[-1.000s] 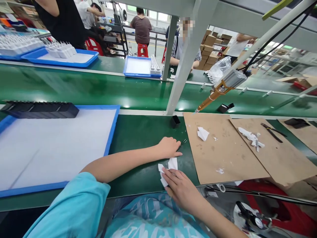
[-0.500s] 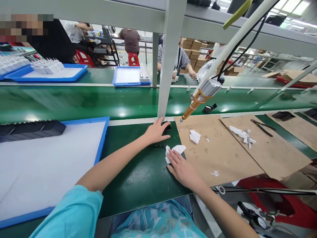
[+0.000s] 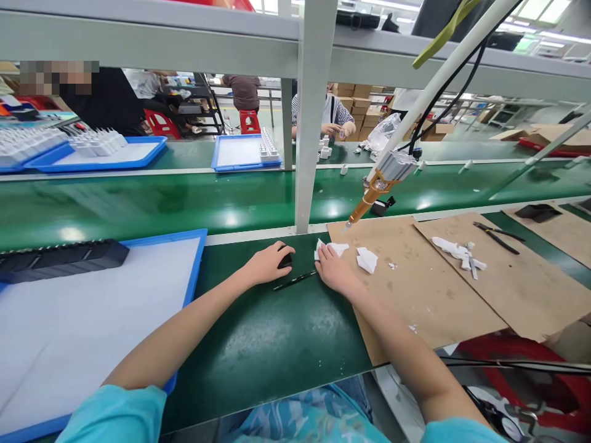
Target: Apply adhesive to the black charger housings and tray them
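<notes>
Green bench [image 3: 272, 344] | black box [image 3: 287, 259] in left hand [image 3: 266, 263] | paper [image 3: 340, 248] under right hand [image 3: 334, 271]

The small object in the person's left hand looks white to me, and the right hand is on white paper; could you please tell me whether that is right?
Not quite: the small object in the left hand is black, not white, as the head view shows. The right hand is indeed on white paper.

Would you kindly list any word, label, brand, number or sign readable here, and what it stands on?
None can be read.
Patterned teal shirt: no legible lettering.
Round dial, lower right: too small and blurred to read.
Black tweezers: any marking is too small to read.
</notes>
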A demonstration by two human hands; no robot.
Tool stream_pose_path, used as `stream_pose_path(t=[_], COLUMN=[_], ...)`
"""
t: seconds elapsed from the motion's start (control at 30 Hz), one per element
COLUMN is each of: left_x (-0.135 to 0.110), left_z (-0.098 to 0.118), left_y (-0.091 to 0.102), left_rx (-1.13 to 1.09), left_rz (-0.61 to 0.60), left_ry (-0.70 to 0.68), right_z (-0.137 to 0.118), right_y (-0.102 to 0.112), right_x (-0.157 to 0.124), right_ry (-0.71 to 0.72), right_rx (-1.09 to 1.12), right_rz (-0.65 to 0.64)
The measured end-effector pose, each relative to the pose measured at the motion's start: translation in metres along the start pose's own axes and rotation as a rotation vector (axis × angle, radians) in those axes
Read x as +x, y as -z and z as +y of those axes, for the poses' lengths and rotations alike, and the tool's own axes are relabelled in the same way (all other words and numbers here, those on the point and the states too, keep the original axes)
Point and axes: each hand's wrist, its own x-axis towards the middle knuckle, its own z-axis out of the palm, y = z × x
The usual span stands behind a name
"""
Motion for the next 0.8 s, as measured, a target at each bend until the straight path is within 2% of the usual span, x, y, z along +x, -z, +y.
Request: stream_pose_path(t=[0.1,0.17,0.27,0.37,0.43,0.47,0.53,0.7,0.77,0.8], left_x=[-0.007,-0.009,-0.011,-0.01,-0.01,-0.01,-0.009,-0.009,-0.009,-0.009], left_z=[-0.004,-0.003,0.006,0.02,0.027,0.028,0.028,0.016,0.012,0.011], left_y=[-0.008,-0.013,-0.022,-0.031,-0.035,-0.035,-0.034,-0.029,-0.028,-0.027], left_rx=[-0.05,-0.04,0.018,0.071,0.102,0.111,0.116,0.132,0.142,0.144], left_rz=[0.05,0.113,0.217,0.231,0.223,0.221,0.227,0.266,0.273,0.276], left_ry=[0.005,-0.025,-0.119,-0.163,-0.173,-0.177,-0.176,-0.132,-0.11,-0.1], right_z=[0.009,0.007,-0.004,-0.015,-0.016,-0.014,-0.006,0.016,0.015,0.012], right_y=[0.008,0.011,0.01,0.005,0.002,0.001,-0.001,0.006,0.009,0.01], right_x=[0.03,0.019,-0.038,-0.1,-0.115,-0.111,-0.084,0.026,0.043,0.041], right_ry=[0.018,0.046,0.107,0.14,0.129,0.115,0.076,0.029,0.031,0.033], right_rx=[0.025,0.031,0.031,0.036,0.036,0.034,0.029,0.032,0.034,0.035], right_rz=[-0.013,-0.022,-0.032,-0.031,-0.025,-0.022,-0.015,0.003,0.015,0.022])
